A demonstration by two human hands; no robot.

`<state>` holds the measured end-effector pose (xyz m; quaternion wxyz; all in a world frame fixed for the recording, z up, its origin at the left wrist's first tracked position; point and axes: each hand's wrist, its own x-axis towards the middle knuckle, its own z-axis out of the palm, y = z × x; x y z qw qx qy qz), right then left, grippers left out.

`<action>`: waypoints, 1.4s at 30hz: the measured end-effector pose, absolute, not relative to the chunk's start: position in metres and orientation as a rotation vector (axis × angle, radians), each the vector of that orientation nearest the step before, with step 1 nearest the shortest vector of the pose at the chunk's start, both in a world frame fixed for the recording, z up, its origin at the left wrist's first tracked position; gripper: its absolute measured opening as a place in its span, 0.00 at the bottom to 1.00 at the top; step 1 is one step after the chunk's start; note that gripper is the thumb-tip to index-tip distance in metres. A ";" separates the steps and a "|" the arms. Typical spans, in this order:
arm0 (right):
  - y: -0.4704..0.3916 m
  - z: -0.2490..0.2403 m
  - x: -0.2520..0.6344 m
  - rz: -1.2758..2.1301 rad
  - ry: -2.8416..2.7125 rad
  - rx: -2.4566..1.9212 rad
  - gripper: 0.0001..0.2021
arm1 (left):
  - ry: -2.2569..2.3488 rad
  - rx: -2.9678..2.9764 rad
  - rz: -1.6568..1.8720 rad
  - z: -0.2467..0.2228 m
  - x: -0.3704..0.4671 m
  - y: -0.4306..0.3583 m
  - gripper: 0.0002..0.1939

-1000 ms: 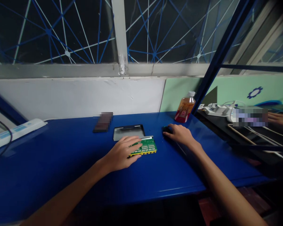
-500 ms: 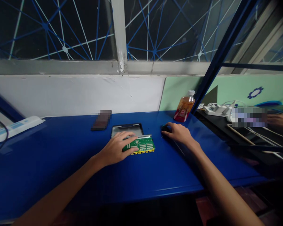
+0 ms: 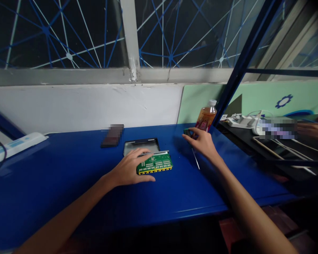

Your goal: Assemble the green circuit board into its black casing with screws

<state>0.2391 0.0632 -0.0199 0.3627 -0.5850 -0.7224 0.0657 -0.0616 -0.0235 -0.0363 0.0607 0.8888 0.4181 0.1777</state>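
My right hand [image 3: 201,140] grips a screwdriver [image 3: 195,157] by its dark handle, which has a green end. The thin metal shaft points down and toward me above the blue table. My left hand [image 3: 131,165] lies over the left end of a green circuit board [image 3: 159,161], its fingers stretched out and its thumb apart. Along the board's near edge runs a row of yellow connectors [image 3: 156,171], and a grey metal strip stands at its far edge. Right behind the board is a shallow metal case [image 3: 141,144] with a dark rim, partly hidden by my left hand.
A dark, blurred-out phone-like slab [image 3: 112,135] lies at the back left. A white power strip [image 3: 18,146] runs along the left. At the back right stands a drink bottle [image 3: 208,116] beside a blue frame post. Another person's hand [image 3: 314,128] shows over the black desk at far right.
The screwdriver has been lifted from the table in my right hand, its shaft now tilted more steeply. My left thumb has moved off the board toward me. The view has shifted slightly.
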 end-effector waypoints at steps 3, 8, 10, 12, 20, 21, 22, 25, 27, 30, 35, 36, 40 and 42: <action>0.063 -0.018 0.238 0.159 -1.692 -1.423 0.24 | 1.275 2.689 0.547 -0.039 -0.062 -0.023 0.43; 0.062 -0.018 0.237 0.208 -1.516 -1.290 0.25 | 1.294 2.684 0.563 -0.043 -0.062 -0.021 0.42; 0.061 -0.017 0.237 0.234 -1.463 -1.253 0.24 | 1.300 2.673 0.561 -0.043 -0.062 -0.021 0.41; 0.059 -0.016 0.236 0.246 -1.432 -1.230 0.23 | 1.307 2.661 0.551 -0.043 -0.062 -0.021 0.40; 0.060 -0.018 0.235 0.244 -1.462 -1.234 0.23 | 1.297 2.706 0.544 -0.042 -0.064 -0.022 0.41; 0.060 -0.019 0.234 0.236 -1.470 -1.237 0.23 | 1.292 2.712 0.548 -0.042 -0.064 -0.022 0.41; 0.060 -0.019 0.234 0.231 -1.477 -1.239 0.23 | 1.288 2.714 0.550 -0.042 -0.064 -0.022 0.41; 0.058 -0.020 0.231 0.229 -1.494 -1.232 0.22 | 1.291 2.697 0.539 -0.043 -0.065 -0.022 0.42; 0.058 -0.021 0.230 0.237 -1.503 -1.215 0.22 | 1.304 2.672 0.518 -0.042 -0.065 -0.022 0.43; 0.059 -0.022 0.229 0.272 -1.506 -1.186 0.20 | 1.305 2.649 0.506 -0.042 -0.064 -0.022 0.43; 0.059 -0.020 0.226 0.472 -1.414 -1.111 0.20 | 1.283 2.639 0.574 -0.038 -0.061 -0.024 0.44; 0.058 -0.019 0.225 0.558 -1.380 -1.081 0.20 | 1.276 2.640 0.608 -0.036 -0.060 -0.024 0.43; 0.051 -0.015 0.211 0.963 -1.246 -0.924 0.19 | 1.238 2.624 0.792 -0.030 -0.057 -0.028 0.35; 0.048 -0.011 0.200 1.100 -1.218 -0.865 0.18 | 1.203 2.587 0.878 -0.028 -0.055 -0.029 0.29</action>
